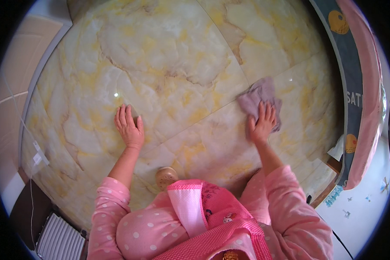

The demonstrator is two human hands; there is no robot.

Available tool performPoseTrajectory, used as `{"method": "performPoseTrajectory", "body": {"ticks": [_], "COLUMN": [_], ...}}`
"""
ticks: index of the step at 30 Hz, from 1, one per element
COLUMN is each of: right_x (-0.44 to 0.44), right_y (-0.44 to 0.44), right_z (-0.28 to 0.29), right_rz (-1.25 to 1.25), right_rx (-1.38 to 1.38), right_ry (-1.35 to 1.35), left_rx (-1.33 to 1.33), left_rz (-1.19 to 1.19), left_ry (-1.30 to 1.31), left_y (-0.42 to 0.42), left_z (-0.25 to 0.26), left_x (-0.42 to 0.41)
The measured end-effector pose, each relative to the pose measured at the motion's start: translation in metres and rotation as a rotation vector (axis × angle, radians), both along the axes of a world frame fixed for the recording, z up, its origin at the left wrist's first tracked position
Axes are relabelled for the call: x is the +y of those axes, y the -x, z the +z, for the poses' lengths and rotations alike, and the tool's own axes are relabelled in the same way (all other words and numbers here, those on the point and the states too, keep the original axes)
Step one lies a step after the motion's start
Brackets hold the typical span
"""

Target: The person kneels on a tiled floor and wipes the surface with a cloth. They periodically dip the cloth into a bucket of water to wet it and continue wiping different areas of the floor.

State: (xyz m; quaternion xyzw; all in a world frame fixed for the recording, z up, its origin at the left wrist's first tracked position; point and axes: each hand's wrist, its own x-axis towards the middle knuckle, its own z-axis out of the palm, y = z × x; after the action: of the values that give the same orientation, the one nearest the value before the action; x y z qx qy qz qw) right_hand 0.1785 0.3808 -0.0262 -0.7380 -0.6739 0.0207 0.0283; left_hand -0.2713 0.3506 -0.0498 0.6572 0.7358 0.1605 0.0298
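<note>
My right hand (263,123) lies palm down on a crumpled mauve cloth (258,94), holding it against the floor. The cloth fans out past my fingertips and to both sides of the hand. Under it is a glossy marble-patterned tile floor (169,107) with yellow and brown veins. Off to the left, my left hand (129,126) is empty, palm down, with its thumb apart from the fingers. I cannot tell whether it touches the tiles or hovers just over them.
A bed edge with grey and pink fabric (354,81) runs along the right. At left are a pale door panel (26,58), a white power strip (39,155) with a cord, and a ribbed silver case (61,239). A tan clog (166,177) shows near my knee.
</note>
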Motion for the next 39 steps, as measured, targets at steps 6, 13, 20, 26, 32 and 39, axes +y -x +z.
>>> {"method": "performPoseTrajectory", "body": {"ticks": [6,13,20,26,32,39], "right_x": [0.083,0.04,-0.01,0.028,0.035,-0.088], "right_y": [-0.02,0.082,0.229,0.22,0.137,0.002], "right_z": [-0.012,-0.011,0.008,0.012,0.02,0.021], "right_rz": [-0.304,0.015,0.535,0.783,0.638,0.732], "right_rx": [-0.062,-0.026,0.282,0.343,0.219,0.084], "right_ry": [-0.087,-0.024,0.183,0.165,0.098,0.338], "left_rx": [-0.001,-0.003,0.014,0.001,0.007,-0.012], "left_rz": [0.007,0.015,-0.002,0.0,0.015,0.008], "left_ry": [0.025,-0.015,0.004,0.021,0.032,0.018], "left_y": [-0.001,0.002,0.001,0.006,-0.001,0.002], "left_z": [-0.001,-0.002,-0.001,-0.005,0.001,-0.002], "left_x": [0.001,0.0,0.002,-0.001,0.002,0.001]}}
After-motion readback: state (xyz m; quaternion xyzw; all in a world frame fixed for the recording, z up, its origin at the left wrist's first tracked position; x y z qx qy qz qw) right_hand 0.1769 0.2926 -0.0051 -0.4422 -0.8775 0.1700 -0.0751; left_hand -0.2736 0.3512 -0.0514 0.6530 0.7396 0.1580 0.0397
